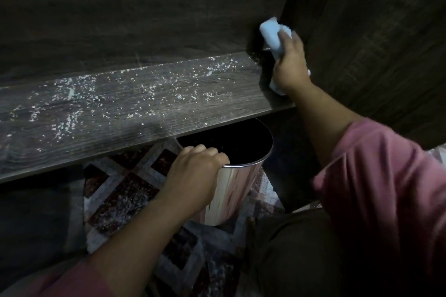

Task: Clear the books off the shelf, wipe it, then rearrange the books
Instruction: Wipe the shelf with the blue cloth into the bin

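- Shelf: dark wood board running from 9 o'clock up toward 2 o'clock across the view. Its top is scattered with white specks, thickest along the middle and left.
- Back panel: dark wood, rising behind the shelf at 11 to 12 o'clock.
- Side panel: dark wood upright at 2 o'clock, meeting the shelf's right end.
- Cloth: pale blue, folded, at 2 o'clock. It lies in the corner where shelf, back panel and side panel meet, and its lower end touches the shelf top.
- Right hand: fingers wrapped round the cloth, gripping it against that corner. Pink sleeve on the upper arm at 4 o'clock.
- Bin: shiny metal, round, dark inside, at 6 o'clock. Its open mouth sits just under the shelf's front edge, partly tucked beneath it; the body is tilted.
- Left hand: fingers curled over the near-left rim of the bin, holding it.
- Rug: patterned in dark squares and pale bands, on the floor below the shelf at 7 o'clock; pale flecks show on it.
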The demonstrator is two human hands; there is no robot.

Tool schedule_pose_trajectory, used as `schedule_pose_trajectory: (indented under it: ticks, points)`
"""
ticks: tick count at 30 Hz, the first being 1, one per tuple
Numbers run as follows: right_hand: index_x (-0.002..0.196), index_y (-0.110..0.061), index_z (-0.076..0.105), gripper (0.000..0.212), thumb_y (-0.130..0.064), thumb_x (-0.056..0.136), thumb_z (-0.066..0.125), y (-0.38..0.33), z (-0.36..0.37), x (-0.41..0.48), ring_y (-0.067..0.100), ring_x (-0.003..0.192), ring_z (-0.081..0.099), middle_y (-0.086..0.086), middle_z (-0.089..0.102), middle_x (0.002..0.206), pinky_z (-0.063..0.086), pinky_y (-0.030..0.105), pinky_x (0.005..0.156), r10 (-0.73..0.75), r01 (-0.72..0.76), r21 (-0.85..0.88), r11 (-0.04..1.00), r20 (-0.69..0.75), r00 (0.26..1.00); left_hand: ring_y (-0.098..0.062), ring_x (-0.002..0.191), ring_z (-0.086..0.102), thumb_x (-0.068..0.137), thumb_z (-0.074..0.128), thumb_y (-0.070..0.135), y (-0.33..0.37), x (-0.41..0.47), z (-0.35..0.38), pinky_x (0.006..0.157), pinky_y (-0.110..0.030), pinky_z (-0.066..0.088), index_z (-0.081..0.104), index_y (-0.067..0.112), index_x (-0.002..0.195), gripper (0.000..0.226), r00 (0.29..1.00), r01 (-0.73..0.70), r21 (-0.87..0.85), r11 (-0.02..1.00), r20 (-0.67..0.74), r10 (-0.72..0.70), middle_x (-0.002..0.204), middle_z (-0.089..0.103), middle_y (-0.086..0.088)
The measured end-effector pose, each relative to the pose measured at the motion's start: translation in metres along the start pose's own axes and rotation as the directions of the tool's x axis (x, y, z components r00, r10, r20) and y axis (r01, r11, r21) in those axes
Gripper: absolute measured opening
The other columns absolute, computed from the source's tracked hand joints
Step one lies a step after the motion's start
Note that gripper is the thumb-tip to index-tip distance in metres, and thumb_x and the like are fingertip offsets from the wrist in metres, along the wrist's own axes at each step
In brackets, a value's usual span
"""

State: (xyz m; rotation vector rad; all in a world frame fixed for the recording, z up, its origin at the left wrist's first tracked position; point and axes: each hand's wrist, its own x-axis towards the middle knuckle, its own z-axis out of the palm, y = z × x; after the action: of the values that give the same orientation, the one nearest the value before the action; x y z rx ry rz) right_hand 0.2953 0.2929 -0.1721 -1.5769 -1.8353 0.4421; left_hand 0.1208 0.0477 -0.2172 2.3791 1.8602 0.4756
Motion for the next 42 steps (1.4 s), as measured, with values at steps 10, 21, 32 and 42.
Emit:
schedule_pose_trajectory:
  ticks: [10,21,32,42]
  points:
    - [0.146,-0.018,0.041,0.053,-0.016,0.093,0.048,-0.012,0.032,0.015,0.026,0.140,0.032,0.011,0.032,0.151,0.022,0.037,0.117,0.100,-0.057,-0.175,0.983,0.250,0.963,-0.019,0.067,0.055,0.054,0.075,0.003,-0.004,-0.001,-0.003,0.065,-0.029,0.043,0.066,0.026,0.082,0.037,1.000,0.002,-0.024,1.000,0.005,-0.002,0.068,0.055,0.009]
    - [0.140,-0.019,0.050,0.053,0.003,0.092,0.042,-0.038,0.036,-0.050,0.019,0.117,0.056,0.008,0.054,0.137,0.041,0.019,0.095,0.058,-0.126,0.289,0.949,0.232,0.971,-0.017,0.070,0.057,0.050,0.078,0.006,-0.002,0.000,-0.006,0.066,-0.032,0.047,0.067,0.028,0.085,0.043,0.999,0.033,-0.022,0.999,0.034,-0.032,0.071,0.058,0.010]
    - [0.146,-0.020,0.040,0.054,-0.013,0.094,0.050,-0.020,0.023,0.031,0.028,0.136,0.038,0.011,0.041,0.147,0.031,0.033,0.112,0.217,-0.200,-0.093,0.975,0.243,0.945,-0.015,0.071,0.054,0.051,0.073,0.002,-0.002,-0.001,-0.007,0.070,-0.030,0.045,0.067,0.028,0.084,0.042,0.995,0.067,-0.040,0.997,0.080,-0.063,0.072,0.057,0.010]
    - [0.138,-0.025,0.053,0.049,-0.005,0.095,0.043,-0.059,0.060,0.000,0.024,0.133,0.043,0.008,0.040,0.150,0.032,0.030,0.112,-0.098,0.131,-0.038,0.991,0.474,0.875,-0.015,0.076,0.055,0.051,0.077,0.006,-0.005,-0.002,-0.007,0.076,-0.030,0.044,0.065,0.028,0.087,0.043,0.994,0.073,-0.043,0.996,0.082,-0.069,0.076,0.058,0.010]
